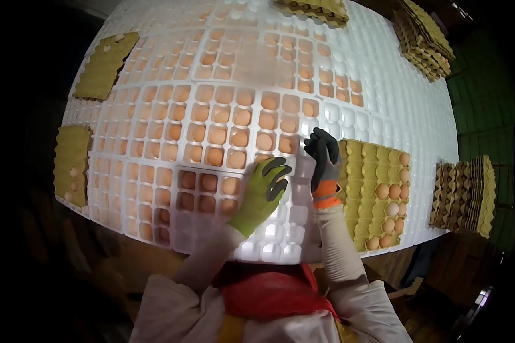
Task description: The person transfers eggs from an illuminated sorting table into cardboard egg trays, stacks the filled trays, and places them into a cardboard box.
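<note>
My left hand (266, 191), in a yellow-green glove with dark fingertips, is over the white foam egg trays (249, 251), beside a brown egg (263, 158) in a cell. Its fingers curl inward; what they hold, if anything, is hidden. Just right of it, my right hand (324, 154), in a dark grey glove with an orange cuff, hovers by the left edge of a yellow pulp tray (357, 197). Those fingers are bent together too, and their inner side is out of sight. Several brown eggs and a paler egg (391, 209) sit on the pulp tray's right side.
Stacked pulp trays stand at the right edge (463, 197) and upper right (423, 43). Another pulp stack (315, 10) is at the top. Two pulp trays (100, 71) (72, 157) lie at the left. Brown eggs (217, 135) fill many foam cells across the left and middle.
</note>
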Demonstrator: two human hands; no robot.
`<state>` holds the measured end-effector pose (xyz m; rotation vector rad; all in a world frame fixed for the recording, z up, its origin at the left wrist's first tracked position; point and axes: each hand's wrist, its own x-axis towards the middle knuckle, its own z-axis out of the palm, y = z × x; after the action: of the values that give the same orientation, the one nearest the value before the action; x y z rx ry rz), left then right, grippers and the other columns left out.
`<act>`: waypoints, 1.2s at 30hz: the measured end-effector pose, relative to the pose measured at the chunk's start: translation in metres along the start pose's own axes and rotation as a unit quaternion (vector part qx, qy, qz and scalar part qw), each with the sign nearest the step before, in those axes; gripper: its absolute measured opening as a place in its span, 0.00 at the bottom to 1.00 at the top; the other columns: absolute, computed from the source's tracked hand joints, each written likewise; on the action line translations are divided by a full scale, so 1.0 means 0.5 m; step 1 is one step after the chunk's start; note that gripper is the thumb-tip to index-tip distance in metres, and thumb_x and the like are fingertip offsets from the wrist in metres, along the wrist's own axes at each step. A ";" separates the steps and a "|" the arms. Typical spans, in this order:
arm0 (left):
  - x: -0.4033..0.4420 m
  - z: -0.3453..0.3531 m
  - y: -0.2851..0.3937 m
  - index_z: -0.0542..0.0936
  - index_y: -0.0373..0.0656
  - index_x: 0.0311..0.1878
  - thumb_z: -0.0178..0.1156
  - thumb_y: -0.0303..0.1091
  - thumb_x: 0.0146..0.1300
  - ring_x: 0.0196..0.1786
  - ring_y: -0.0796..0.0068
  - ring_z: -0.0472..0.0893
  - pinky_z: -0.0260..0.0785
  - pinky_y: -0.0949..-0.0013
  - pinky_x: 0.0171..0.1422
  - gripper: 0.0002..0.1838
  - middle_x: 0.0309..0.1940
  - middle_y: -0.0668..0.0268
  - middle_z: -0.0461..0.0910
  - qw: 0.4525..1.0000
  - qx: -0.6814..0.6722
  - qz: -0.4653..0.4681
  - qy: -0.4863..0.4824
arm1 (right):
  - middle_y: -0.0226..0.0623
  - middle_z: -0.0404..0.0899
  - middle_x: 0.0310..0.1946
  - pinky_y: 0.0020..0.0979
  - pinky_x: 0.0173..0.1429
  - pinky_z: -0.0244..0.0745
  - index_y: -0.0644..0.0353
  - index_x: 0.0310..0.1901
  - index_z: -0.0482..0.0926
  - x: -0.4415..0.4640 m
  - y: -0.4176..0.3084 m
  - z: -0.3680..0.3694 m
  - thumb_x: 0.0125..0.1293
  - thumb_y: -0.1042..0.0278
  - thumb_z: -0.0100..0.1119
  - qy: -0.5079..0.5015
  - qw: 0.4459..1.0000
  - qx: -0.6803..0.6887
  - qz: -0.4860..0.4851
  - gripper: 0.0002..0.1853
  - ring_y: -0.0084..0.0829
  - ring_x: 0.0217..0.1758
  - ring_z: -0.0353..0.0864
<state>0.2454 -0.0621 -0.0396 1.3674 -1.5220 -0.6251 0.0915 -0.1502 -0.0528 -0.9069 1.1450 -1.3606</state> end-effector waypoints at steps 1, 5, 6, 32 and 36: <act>0.009 0.015 0.004 0.85 0.44 0.53 0.66 0.22 0.60 0.61 0.54 0.79 0.72 0.58 0.66 0.17 0.58 0.60 0.80 0.998 0.046 0.036 -0.003 | 0.37 0.84 0.49 0.34 0.57 0.81 0.66 0.59 0.79 -0.025 -0.040 -0.016 0.79 0.63 0.56 0.004 1.000 -0.006 0.002 0.16 0.30 0.48 0.85; 0.029 0.095 -0.063 0.84 0.46 0.54 0.65 0.32 0.65 0.64 0.48 0.77 0.59 0.43 0.76 0.14 0.58 0.59 0.82 0.973 0.198 0.086 -0.082 | 0.37 0.85 0.44 0.31 0.54 0.78 0.66 0.55 0.83 -0.135 -0.173 -0.148 0.74 0.73 0.56 -0.027 0.974 -0.220 -0.050 0.12 0.30 0.47 0.84; 0.028 0.101 -0.052 0.84 0.45 0.52 0.63 0.31 0.64 0.63 0.50 0.77 0.63 0.41 0.72 0.13 0.56 0.58 0.83 0.968 0.219 0.108 -0.052 | 0.40 0.86 0.46 0.33 0.53 0.79 0.64 0.54 0.83 -0.156 -0.243 -0.173 0.71 0.78 0.56 -0.084 0.937 -0.325 -0.092 0.13 0.32 0.48 0.85; 0.092 0.467 0.351 0.78 0.40 0.62 0.68 0.37 0.64 0.58 0.65 0.81 0.77 0.66 0.58 0.24 0.59 0.59 0.80 0.957 0.099 0.058 -0.268 | 0.48 0.81 0.58 0.41 0.65 0.83 0.65 0.67 0.72 -0.036 -0.390 -0.727 0.68 0.70 0.66 -0.164 0.979 -0.019 0.118 0.27 0.39 0.63 0.83; 0.091 0.462 0.322 0.75 0.42 0.68 0.64 0.42 0.68 0.52 0.66 0.84 0.78 0.68 0.50 0.28 0.59 0.59 0.81 0.968 -0.022 0.020 -0.248 | 0.52 0.78 0.62 0.45 0.64 0.85 0.64 0.72 0.65 -0.038 -0.372 -0.749 0.73 0.69 0.60 -0.160 0.970 0.080 0.162 0.29 0.46 0.65 0.82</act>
<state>-0.0282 -0.1169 0.0189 1.1950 -1.9080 -1.0242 -0.3126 -0.0894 0.0373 -0.7523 0.8758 -0.9815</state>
